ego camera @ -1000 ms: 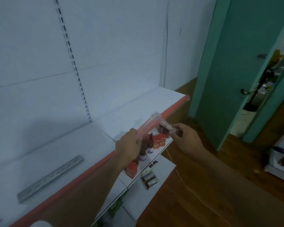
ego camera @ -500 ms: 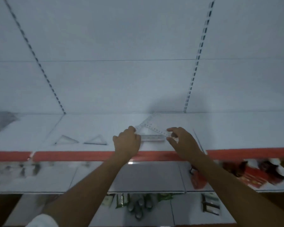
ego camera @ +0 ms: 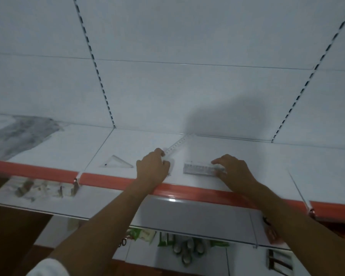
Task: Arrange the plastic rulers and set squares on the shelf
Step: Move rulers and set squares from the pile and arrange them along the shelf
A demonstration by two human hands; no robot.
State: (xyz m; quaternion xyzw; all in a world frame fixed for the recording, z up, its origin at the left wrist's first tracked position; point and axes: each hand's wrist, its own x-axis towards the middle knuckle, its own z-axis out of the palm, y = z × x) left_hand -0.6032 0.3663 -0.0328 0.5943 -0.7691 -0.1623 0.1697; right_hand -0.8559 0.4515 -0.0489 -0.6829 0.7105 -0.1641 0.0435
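Observation:
The white shelf point(ego camera: 247, 156) with an orange-red front strip runs across the view. My left hand point(ego camera: 152, 169) grips the near end of a long clear ruler point(ego camera: 180, 143), which lies slanted toward the back wall. My right hand point(ego camera: 234, 170) pinches the right end of a short clear ruler point(ego camera: 198, 168) that lies flat, parallel to the front edge. A clear set square point(ego camera: 117, 163) lies flat just left of my left hand, apart from it.
Slotted uprights point(ego camera: 97, 70) run up the white back panel. A grey smudge point(ego camera: 22, 132) marks the shelf's far left. Lower shelves hold small packets point(ego camera: 26, 189), green packs point(ego camera: 165, 239) and red boxes point(ego camera: 272, 234). A thin divider point(ego camera: 299, 188) stands right of my right hand.
My hands have moved apart. The short ruler has moved right with my right hand and now lies flat, separate from the long ruler, which stays slanted in my left hand.

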